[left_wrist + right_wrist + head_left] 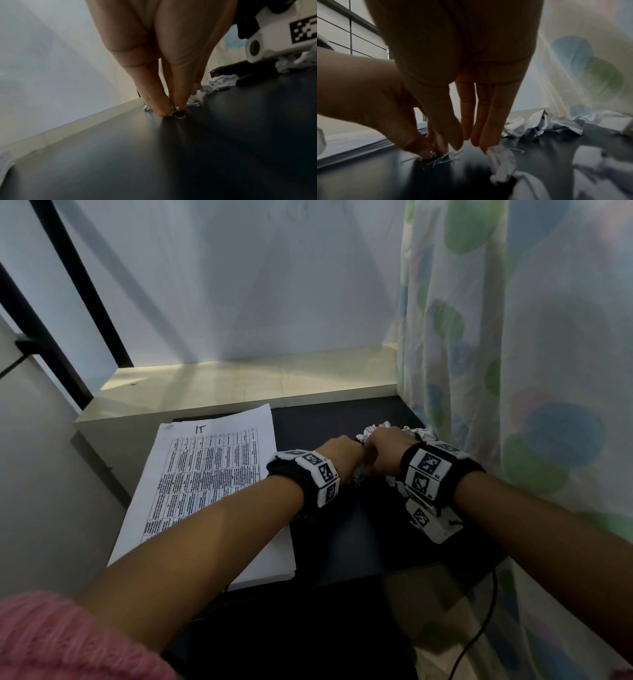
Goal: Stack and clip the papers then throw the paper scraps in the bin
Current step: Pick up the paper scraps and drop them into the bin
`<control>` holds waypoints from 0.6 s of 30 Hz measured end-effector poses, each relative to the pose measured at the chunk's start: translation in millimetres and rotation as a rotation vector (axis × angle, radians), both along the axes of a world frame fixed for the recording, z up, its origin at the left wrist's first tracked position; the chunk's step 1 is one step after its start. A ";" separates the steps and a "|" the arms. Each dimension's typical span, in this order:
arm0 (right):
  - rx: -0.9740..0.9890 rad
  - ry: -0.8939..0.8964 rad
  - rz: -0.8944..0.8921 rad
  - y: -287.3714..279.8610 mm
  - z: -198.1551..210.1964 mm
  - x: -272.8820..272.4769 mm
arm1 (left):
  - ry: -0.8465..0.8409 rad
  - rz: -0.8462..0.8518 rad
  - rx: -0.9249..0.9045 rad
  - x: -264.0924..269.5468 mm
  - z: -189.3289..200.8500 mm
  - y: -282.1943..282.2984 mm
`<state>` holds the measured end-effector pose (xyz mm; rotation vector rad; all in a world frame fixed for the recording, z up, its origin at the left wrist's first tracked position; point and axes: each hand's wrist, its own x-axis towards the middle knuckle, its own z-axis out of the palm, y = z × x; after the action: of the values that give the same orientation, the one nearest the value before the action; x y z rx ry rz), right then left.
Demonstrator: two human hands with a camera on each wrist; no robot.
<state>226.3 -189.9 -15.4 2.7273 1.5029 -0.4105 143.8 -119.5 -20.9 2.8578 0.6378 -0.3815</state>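
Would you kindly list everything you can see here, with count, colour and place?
paper stack: one, white with printed table, left on the desk.
paper clips: a small pile, exact count unclear, silver wire, on the desk under both hands.
paper scraps: several crumpled, white, right rear of the desk; one scrap at the right fingertips.
desk: one, black.
ledge: one, cream, behind the desk.
curtain: one, pale with blue and green spots, right.
cable: one, black, lower right.
left hand: fingers pinching into the clips.
right hand: fingers extended down beside the clips.
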 end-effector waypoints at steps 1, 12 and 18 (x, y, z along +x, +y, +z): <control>0.005 -0.002 -0.002 0.1 0.0 -0.8 | 0.012 -0.020 0.018 -0.4 0.6 -0.8; 0.017 0.038 -0.019 -0.1 -0.8 1.1 | -0.064 0.054 -0.039 -3.5 8.1 12.0; 0.065 0.090 0.038 0.9 -1.1 -9.1 | -0.284 0.187 -0.200 -15.6 10.7 36.3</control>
<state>217.3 -189.0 -16.5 2.7589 1.6144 -0.4983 128.2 -83.2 -10.3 2.5676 0.7547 -0.0077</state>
